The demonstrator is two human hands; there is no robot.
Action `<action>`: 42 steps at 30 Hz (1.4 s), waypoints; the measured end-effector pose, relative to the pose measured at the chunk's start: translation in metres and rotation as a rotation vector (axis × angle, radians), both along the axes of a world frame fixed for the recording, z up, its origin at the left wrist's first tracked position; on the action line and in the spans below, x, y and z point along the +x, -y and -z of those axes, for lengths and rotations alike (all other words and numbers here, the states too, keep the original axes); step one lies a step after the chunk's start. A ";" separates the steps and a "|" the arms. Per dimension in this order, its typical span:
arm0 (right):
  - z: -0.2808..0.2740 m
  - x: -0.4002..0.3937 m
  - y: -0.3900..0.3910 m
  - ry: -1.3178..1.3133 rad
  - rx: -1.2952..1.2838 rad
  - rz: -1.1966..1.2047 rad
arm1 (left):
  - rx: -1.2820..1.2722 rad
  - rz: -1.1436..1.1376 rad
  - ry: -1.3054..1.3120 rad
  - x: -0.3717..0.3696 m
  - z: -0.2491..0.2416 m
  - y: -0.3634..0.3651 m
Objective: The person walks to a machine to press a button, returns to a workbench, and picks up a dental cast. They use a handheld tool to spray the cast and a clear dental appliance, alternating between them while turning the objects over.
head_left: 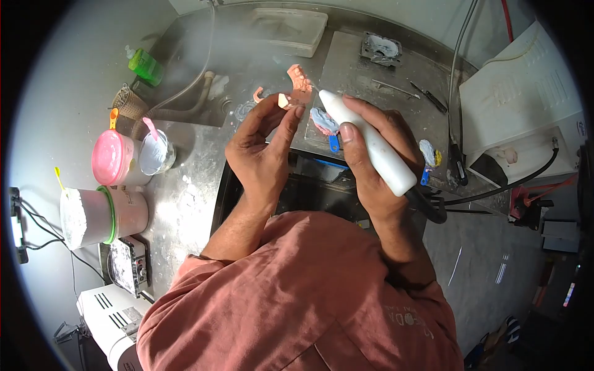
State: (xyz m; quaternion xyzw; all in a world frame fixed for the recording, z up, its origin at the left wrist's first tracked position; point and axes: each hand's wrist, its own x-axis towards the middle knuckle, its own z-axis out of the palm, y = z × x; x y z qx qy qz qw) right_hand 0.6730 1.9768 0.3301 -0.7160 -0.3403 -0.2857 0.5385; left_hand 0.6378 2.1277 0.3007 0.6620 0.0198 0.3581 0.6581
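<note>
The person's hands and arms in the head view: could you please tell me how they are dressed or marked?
Both the left hand and the right hand are bare, with no glove, ring or watch visible. The forearms are uncovered up to the loose, dusty-red cloth sleeves of a matching shirt, which has pale lettering on its right side, only partly legible.

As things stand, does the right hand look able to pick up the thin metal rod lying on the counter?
Probably not right away: the right hand is wrapped around the white handpiece. Otherwise the way to the metal rod looks free.
</note>
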 end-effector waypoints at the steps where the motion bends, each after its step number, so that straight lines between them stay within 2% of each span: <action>1: -0.001 0.000 0.000 0.000 0.000 -0.001 | -0.016 -0.003 -0.007 -0.001 -0.002 0.000; 9: -0.005 -0.003 -0.003 0.000 -0.012 0.004 | -0.138 -0.010 -0.011 -0.001 -0.004 -0.002; 14: -0.008 -0.005 -0.006 -0.003 0.007 -0.004 | -0.340 0.091 -0.049 0.003 -0.003 -0.009; 18: -0.005 -0.002 -0.005 0.021 -0.007 -0.027 | -0.383 0.132 -0.060 0.004 -0.002 -0.014; 20: -0.007 -0.005 -0.006 0.019 0.012 -0.020 | -0.614 0.349 -0.126 0.004 -0.003 -0.020; 21: -0.008 -0.006 -0.006 0.013 0.030 -0.011 | -0.614 0.348 -0.125 0.005 -0.001 -0.023; 23: -0.010 -0.006 -0.004 0.017 0.028 -0.008 | -0.904 0.536 -0.235 0.006 0.005 -0.031; 26: -0.009 -0.007 -0.001 -0.023 0.048 -0.009 | -0.990 0.609 -0.274 0.005 0.006 -0.034; 29: -0.010 -0.008 0.001 -0.143 0.081 -0.046 | -1.023 0.605 -0.287 0.003 0.006 -0.032; 42: -0.012 -0.007 0.000 -0.058 0.041 -0.079 | -1.018 0.598 -0.272 0.004 0.007 -0.034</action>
